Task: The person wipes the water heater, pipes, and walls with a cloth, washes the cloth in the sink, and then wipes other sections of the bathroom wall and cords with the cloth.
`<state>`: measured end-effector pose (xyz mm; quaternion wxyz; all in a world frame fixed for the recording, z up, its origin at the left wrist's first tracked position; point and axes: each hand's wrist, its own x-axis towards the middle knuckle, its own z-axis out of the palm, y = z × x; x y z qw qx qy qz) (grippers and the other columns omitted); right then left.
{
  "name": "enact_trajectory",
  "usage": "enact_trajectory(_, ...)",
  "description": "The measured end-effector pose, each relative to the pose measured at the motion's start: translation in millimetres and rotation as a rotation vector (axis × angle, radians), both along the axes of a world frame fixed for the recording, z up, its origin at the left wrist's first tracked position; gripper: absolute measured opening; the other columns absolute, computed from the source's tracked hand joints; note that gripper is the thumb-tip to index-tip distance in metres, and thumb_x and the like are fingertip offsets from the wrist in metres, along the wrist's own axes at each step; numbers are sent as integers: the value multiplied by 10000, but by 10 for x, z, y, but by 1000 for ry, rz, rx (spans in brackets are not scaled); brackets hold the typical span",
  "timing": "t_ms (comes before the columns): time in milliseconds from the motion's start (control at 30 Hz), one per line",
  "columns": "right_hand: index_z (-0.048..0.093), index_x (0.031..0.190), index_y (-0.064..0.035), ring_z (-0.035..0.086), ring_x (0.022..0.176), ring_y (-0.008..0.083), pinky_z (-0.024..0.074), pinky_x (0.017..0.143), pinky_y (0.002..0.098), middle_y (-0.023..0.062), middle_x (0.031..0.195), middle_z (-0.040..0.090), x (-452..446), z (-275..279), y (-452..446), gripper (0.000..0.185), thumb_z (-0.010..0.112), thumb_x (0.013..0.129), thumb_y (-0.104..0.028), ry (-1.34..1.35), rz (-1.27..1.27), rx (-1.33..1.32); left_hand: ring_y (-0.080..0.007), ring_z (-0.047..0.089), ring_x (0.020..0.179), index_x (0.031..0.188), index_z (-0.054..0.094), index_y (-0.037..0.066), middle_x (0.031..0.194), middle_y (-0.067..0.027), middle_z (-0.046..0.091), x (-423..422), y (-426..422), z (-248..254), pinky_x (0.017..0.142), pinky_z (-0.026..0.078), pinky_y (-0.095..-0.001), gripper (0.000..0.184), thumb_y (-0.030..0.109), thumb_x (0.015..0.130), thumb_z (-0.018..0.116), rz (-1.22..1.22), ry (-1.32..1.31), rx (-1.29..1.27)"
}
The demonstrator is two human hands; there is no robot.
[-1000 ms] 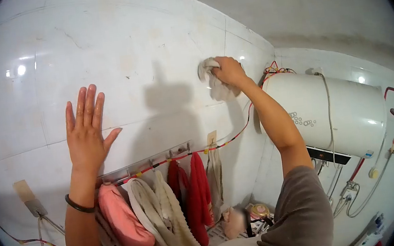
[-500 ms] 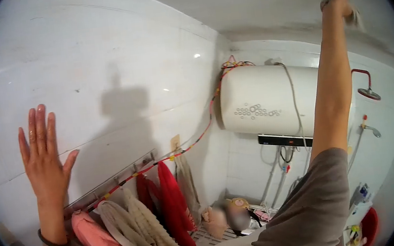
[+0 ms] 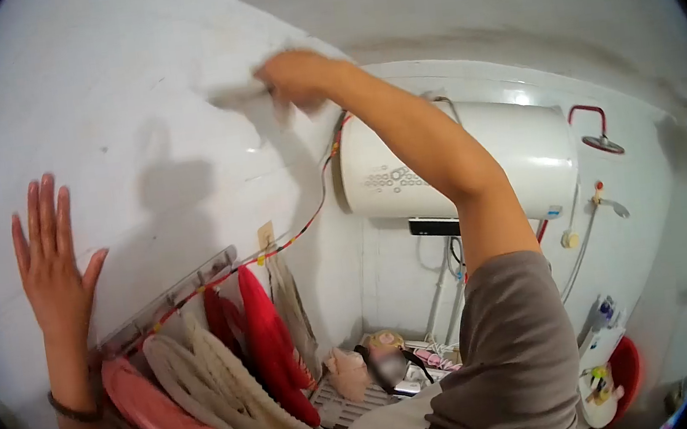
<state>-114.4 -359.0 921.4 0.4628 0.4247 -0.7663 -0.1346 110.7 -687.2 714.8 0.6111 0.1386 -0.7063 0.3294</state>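
Observation:
My left hand [image 3: 53, 269] lies flat on the white tiled wall [image 3: 20, 124] at the left, its fingers pointing up. A dark band circles that wrist. Up near the top of the same wall, my right hand [image 3: 297, 77] is closed on a pale cloth [image 3: 287, 106], both smeared by motion. The cloth is against or close to the tiles, left of the white water heater [image 3: 472, 149]; its exact contact is blurred. Under my left hand and to its right, pink, beige and red towels [image 3: 269, 342] hang from a metal hook rail [image 3: 175, 297].
A red and black cable [image 3: 310, 218] runs along the rail up to the heater. At the right are a shower head [image 3: 603, 144] and a hand shower [image 3: 614, 206]. Small items stand on a slatted rack [image 3: 352, 404] below, and a red basin [image 3: 626, 369] is at the lower right.
My right hand went with the cloth from the wall up to the ceiling at the right, then back left to the wall. My left hand stays flat on the wall while the view turned right.

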Motion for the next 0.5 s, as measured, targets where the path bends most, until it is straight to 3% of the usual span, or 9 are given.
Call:
enact_trajectory(33, 652, 1025, -19, 636, 964, 380, 491, 847, 450, 201, 1007, 690, 43, -182, -1, 268, 641, 774, -112, -215, -87, 63, -196, 158, 1507, 1565, 218, 178, 1629, -14, 206, 19, 27, 8, 1246, 124, -443, 977, 628, 753, 523, 22, -20, 30)
enact_trajectory(167, 681, 1051, -34, 653, 912, 238, 498, 815, 343, 145, 978, 707, -644, -574, 58, 261, 632, 806, -107, -587, 286, -81, -174, 145, 1508, 1569, 198, 213, 1632, 7, 190, 43, 102, 6, 1248, 121, -429, 995, 682, 742, 492, 107, -84, 122)
enact_trajectory(233, 685, 987, -10, 633, 867, 182, 491, 794, 319, 125, 929, 705, -992, -663, 78, 206, 637, 819, -119, -739, 416, -401, -178, 148, 1507, 1569, 203, 203, 1633, 0, 189, 62, 151, 16, 1246, 125, -429, 970, 659, 770, 513, 130, -111, 143)
enact_trajectory(300, 685, 955, 17, 646, 850, 194, 510, 735, 326, 130, 921, 701, -1494, -511, 55, 182, 617, 846, -112, -592, 464, -693, -185, 158, 1506, 1567, 213, 198, 1632, -4, 195, 80, 162, 41, 1242, 132, -432, 952, 648, 786, 520, 131, -111, 129)
enact_trajectory(333, 671, 989, 29, 649, 844, 200, 516, 701, 333, 132, 934, 695, -1676, -373, 77, 205, 608, 858, -115, -506, 324, -772, -196, 171, 1504, 1564, 231, 190, 1630, -10, 206, 66, 115, 31, 1234, 137, -443, 939, 636, 795, 533, 87, -92, 84)
enact_trajectory(400, 637, 1060, 48, 657, 821, 219, 522, 624, 354, 145, 967, 684, -2619, 44, 264, 270, 591, 880, -147, -369, 337, -1008, -199, 177, 1504, 1562, 241, 184, 1629, -13, 212, 61, 122, 48, 1229, 138, -451, 931, 646, 805, 520, 102, -98, 89)
enact_trajectory(467, 610, 1094, 41, 654, 778, 230, 517, 572, 373, 148, 973, 673, -2822, 71, 132, 326, 581, 896, -216, -570, 808, -1438, -205, 179, 1503, 1560, 247, 173, 1627, -23, 217, 53, 104, 39, 1224, 143, -460, 911, 660, 832, 497, 106, -101, 76)
enact_trajectory(500, 602, 1091, 27, 646, 751, 227, 512, 562, 377, 140, 960, 666, -2262, 122, 54, 342, 578, 901, -256, -834, 1136, -1686, -207, 180, 1503, 1560, 246, 172, 1627, -25, 218, 56, 105, 43, 1222, 146, -460, 907, 662, 838, 491, 114, -100, 80)
